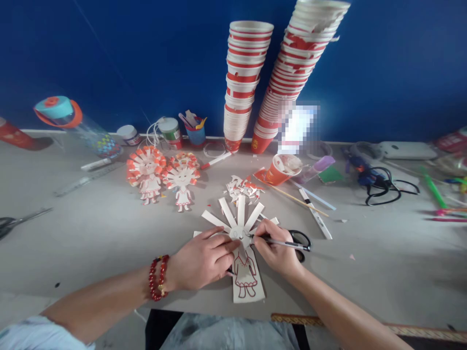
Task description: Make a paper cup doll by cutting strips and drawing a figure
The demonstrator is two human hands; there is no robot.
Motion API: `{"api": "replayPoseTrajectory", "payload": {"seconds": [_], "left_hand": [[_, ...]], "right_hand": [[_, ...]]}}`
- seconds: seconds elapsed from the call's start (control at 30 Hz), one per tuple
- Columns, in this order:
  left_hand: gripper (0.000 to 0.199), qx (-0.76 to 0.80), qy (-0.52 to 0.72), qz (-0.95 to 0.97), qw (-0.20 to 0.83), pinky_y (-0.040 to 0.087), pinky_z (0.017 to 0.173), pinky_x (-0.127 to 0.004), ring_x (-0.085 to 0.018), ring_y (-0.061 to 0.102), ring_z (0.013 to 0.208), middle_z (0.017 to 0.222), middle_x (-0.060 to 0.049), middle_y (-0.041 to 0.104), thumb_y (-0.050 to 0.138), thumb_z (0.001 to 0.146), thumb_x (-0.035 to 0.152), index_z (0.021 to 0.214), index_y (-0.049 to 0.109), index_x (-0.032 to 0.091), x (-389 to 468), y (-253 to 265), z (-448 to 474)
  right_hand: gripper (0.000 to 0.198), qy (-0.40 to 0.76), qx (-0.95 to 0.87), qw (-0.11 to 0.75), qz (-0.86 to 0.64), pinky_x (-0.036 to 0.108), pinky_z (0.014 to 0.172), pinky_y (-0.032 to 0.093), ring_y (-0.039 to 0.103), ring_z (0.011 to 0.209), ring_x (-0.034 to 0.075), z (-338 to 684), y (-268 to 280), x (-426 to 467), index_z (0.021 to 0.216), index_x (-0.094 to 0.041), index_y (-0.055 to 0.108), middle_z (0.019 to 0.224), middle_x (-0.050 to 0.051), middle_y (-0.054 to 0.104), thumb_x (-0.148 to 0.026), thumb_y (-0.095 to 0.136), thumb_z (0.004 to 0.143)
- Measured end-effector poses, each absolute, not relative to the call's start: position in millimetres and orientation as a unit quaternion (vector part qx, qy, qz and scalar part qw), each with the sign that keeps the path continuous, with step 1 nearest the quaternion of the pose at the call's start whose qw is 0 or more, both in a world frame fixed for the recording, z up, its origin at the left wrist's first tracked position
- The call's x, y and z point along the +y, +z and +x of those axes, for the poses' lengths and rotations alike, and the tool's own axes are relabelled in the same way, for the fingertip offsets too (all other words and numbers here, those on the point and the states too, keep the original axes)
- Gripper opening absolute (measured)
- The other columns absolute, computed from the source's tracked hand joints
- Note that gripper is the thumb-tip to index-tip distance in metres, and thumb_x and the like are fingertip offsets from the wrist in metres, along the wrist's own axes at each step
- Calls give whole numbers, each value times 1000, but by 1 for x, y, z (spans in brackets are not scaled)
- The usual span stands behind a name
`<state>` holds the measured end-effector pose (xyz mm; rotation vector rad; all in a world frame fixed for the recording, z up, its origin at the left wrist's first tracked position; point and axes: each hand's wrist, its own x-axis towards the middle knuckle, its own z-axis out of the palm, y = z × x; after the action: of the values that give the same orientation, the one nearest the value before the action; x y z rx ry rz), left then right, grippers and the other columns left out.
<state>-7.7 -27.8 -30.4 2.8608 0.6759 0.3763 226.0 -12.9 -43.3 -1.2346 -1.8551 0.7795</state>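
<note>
A white paper cutout (238, 235) with a round face and strips fanning out from it lies before me. My left hand (204, 255) rests palm down on its left side, its fingertips holding the face in place. A small dark thing shows under that hand, too hidden to name. My right hand (277, 245) grips a pen (286, 242), its tip at the face's right eye. Below the face is a white paper piece (248, 294) with a dress and legs drawn in dark red. Black-handled scissors (302, 239) lie partly behind my right hand.
Two finished-looking paper dolls (182, 182) lie at the left, near white and orange scraps (242, 188). Tall paper cup stacks (239, 87) stand against the blue wall. A cup (282, 170), a white marker (315, 214), a water bottle (87, 129) and other scissors (22, 221) are also on the table.
</note>
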Motion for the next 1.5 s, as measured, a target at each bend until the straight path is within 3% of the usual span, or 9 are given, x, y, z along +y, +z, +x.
{"api": "replayPoseTrajectory", "payload": {"seconds": [0.93, 1.5], "left_hand": [[26, 228, 130, 961, 92, 31, 117, -43, -21, 53, 118, 131, -6, 62, 50, 98, 37, 107, 63, 16, -28, -30, -8], [25, 230, 127, 961, 91, 33, 117, -44, -22, 53, 118, 132, -7, 61, 51, 98, 37, 104, 63, 16, -28, -30, -8]], "right_hand": [[12, 318, -730, 352, -493, 21, 50, 34, 41, 48, 10, 226, -46, -13, 67, -22, 47, 55, -6, 49, -12, 50, 75], [15, 328, -717, 381, -483, 22, 48, 33, 39, 47, 10, 225, -40, -12, 63, -22, 45, 53, -5, 47, -12, 49, 73]]}}
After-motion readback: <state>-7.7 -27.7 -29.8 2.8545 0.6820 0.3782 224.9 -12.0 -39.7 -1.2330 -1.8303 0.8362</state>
